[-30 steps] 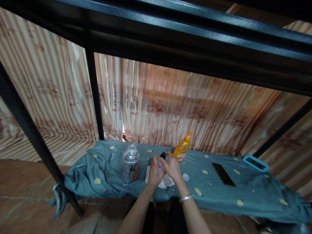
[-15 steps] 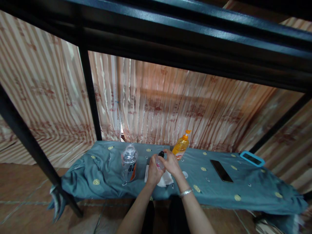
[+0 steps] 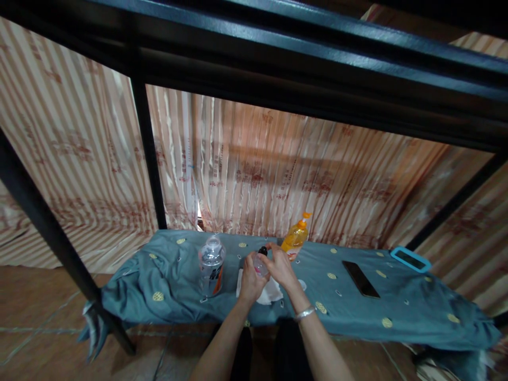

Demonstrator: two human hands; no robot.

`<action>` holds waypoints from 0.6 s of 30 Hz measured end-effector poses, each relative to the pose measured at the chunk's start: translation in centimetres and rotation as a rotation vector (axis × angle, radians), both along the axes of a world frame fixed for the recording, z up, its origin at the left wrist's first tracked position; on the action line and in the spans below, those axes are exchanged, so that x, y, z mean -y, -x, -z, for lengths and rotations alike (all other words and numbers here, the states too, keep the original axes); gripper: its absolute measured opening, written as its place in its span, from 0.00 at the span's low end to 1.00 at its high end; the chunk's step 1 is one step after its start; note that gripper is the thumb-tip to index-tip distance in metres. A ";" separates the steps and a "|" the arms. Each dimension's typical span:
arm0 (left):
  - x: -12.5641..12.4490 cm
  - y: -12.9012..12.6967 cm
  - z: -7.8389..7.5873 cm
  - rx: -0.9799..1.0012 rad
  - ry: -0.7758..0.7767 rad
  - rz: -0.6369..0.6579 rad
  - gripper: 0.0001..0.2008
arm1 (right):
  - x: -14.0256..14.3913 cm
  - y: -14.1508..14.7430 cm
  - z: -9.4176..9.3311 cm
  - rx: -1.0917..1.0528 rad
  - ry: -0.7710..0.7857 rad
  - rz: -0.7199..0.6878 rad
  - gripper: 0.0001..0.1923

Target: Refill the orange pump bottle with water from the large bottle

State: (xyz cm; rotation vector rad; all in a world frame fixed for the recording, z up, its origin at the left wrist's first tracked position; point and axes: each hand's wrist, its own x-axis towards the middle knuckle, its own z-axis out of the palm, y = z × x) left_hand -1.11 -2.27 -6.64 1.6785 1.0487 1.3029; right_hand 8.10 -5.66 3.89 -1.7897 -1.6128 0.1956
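My left hand grips a small clear bottle with pinkish contents over the blue-green sheet. My right hand, with a silver bracelet on the wrist, has its fingers on the bottle's black cap. A white tissue lies on the sheet right under both hands. A small white round lid rests just to the right of the tissue.
A clear plastic water bottle stands left of my hands; an orange pump bottle stands behind them. A black phone and a blue-framed device lie to the right. Black bed-frame bars cross overhead; striped curtains hang behind.
The view shifted slightly; my hands stay together on the small bottle, with the right fingers still at its cap. Nothing on the sheet has moved.
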 end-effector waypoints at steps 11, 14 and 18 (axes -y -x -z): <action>-0.3 0.0 0.3 -0.025 -0.022 -0.007 0.33 | 0.2 0.0 -0.5 0.020 0.063 -0.048 0.20; -0.3 -0.1 0.4 -0.021 -0.033 -0.011 0.34 | 0.1 0.0 -0.6 0.067 0.089 0.008 0.15; -0.3 0.0 0.5 -0.021 -0.037 -0.005 0.33 | -0.2 -0.1 -0.4 0.098 0.085 -0.031 0.07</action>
